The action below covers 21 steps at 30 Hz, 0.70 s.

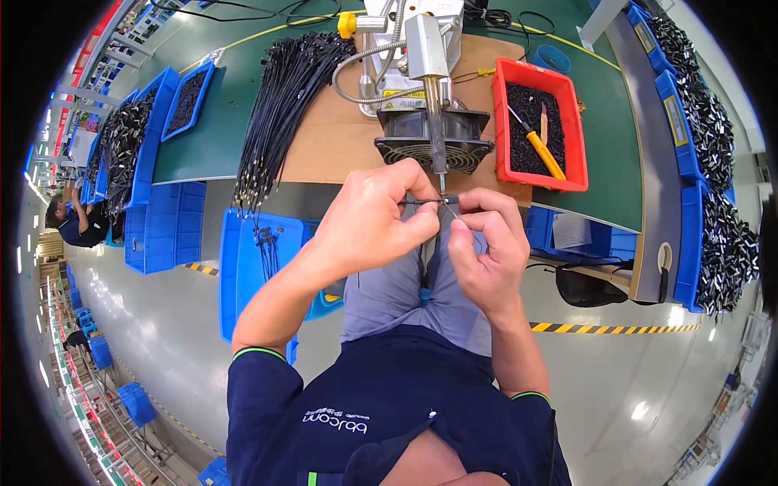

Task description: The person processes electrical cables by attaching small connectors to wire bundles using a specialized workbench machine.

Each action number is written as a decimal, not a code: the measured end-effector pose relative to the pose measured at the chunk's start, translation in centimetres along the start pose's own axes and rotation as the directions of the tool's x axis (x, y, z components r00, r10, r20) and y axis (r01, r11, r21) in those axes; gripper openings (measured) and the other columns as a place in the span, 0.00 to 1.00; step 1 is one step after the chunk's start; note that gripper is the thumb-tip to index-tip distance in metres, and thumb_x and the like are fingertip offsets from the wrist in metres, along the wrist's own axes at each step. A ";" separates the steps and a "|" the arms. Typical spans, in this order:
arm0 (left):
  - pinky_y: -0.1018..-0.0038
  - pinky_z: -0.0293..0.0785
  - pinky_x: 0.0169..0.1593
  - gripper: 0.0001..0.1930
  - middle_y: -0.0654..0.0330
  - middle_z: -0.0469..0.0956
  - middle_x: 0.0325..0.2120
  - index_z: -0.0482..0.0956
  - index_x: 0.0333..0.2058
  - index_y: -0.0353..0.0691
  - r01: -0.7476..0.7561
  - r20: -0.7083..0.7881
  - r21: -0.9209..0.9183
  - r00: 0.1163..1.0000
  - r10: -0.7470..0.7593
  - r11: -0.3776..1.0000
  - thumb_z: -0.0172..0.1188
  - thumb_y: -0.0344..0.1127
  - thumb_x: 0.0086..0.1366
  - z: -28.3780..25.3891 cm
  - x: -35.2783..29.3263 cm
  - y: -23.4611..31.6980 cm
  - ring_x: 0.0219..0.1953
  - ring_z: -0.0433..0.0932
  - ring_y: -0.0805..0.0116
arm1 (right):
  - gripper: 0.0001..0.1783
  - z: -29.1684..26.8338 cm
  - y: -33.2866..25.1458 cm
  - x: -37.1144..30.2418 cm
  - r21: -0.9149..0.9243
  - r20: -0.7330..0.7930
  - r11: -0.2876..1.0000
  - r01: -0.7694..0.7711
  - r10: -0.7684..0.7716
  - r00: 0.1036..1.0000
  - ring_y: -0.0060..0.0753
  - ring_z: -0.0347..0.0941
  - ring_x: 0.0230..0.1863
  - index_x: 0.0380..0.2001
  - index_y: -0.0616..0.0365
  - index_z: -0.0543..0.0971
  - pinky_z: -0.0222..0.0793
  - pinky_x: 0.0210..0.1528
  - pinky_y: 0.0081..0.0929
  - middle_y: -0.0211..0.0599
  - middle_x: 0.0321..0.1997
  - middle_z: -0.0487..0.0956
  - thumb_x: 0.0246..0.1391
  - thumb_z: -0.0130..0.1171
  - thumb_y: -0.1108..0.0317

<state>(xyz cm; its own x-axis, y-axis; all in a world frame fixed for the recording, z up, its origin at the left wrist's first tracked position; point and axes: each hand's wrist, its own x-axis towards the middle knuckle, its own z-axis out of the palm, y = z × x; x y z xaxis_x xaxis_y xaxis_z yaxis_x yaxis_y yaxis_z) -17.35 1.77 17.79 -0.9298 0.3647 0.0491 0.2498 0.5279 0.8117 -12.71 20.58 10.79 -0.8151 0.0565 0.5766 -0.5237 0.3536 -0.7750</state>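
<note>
My left hand (373, 212) is closed, its thumb and forefinger pinching a thin black cable. My right hand (493, 249) is closed too, with its fingertips on a small dark piece (451, 199) at the cable's end; its exact kind is too small to make out. Both hands meet just under the slim metal tip (442, 185) of a soldering iron (436, 121) clamped upright on a bench stand. Whether the cable end touches the tip cannot be told. A black fan (397, 152) with a round grille stands right behind my fingers.
A bundle of black cables (284, 113) lies left on a cardboard sheet (320, 158). At right, a red tray (582, 154) of small black parts holds a yellow-handled tool (547, 155). Blue bins (689, 243) of parts line the right; a blue bin (235, 275) hangs below left. A person (79, 219) works far left.
</note>
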 end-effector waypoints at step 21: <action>0.63 0.69 0.25 0.08 0.52 0.81 0.23 0.80 0.31 0.34 -0.030 -0.016 0.029 0.999 0.031 0.999 0.68 0.32 0.57 0.0 0.0 0.3 0.18 0.76 0.60 | 0.05 -0.1 -0.3 0.2 0.013 0.001 1.000 -0.006 0.006 1.000 0.39 0.80 0.41 0.31 0.64 0.82 0.78 0.40 0.31 0.43 0.46 0.81 0.51 0.68 0.81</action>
<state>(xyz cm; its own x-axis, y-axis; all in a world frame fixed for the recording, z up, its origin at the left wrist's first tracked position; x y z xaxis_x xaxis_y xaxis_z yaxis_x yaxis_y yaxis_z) -17.27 1.93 17.99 -0.9258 0.3687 0.0833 0.2858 0.5386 0.7926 -12.68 20.54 11.13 -0.8182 0.0579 0.5720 -0.5223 0.3407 -0.7817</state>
